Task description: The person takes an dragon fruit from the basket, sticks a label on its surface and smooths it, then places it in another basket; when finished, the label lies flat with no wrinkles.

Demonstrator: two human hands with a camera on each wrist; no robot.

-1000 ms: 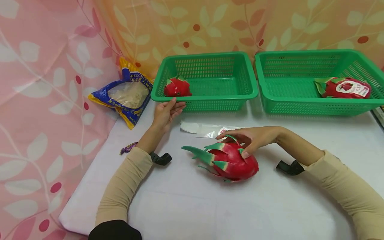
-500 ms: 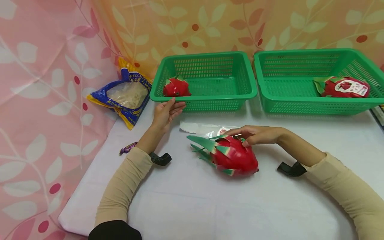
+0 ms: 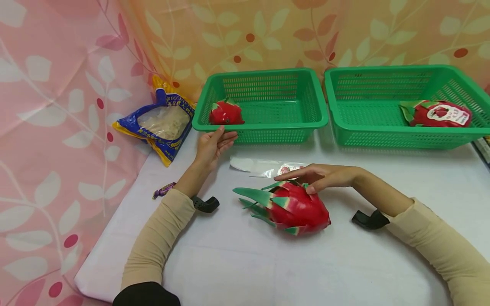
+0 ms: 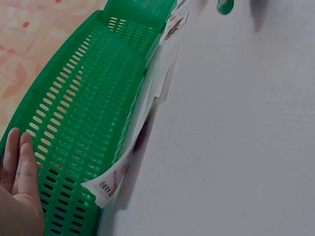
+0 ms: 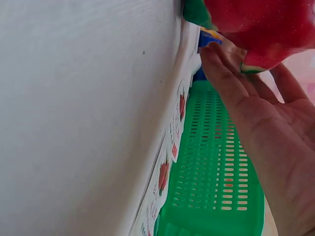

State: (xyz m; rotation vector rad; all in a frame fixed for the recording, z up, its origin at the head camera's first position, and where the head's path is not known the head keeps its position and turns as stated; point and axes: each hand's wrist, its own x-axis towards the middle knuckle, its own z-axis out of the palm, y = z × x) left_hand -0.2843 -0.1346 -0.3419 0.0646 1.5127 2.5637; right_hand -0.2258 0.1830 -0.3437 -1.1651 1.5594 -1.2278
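Note:
A large red dragon fruit (image 3: pixel 300 210) with green scales lies on its side mid-table, its long leaves pointing left. My right hand (image 3: pixel 331 176) is at its far upper side, thumb touching the red skin and the other fingers reaching out behind it. In the right wrist view the same right hand (image 5: pixel 275 123) shows fairly straight, spread fingers beside the fruit (image 5: pixel 266 24). My left hand (image 3: pixel 212 146) touches the front left of a green basket (image 3: pixel 264 126), thumb at the rim. Its fingers (image 4: pixel 28 172) lie straight along the basket wall in the left wrist view.
A smaller dragon fruit (image 3: pixel 226 113) sits inside the left basket. The right green basket (image 3: pixel 402 131) holds a labelled dragon fruit (image 3: pixel 440 114). A clear printed wrapper (image 3: pixel 264 167) lies before the left basket. Farther left are a blue and yellow pasta bag (image 3: pixel 162 121) and a purple candy (image 3: pixel 163 190).
The large dragon fruit rolled away from the person half a second ago, then came partly back, with the right hand staying at it. The left hand keeps its place at the basket.

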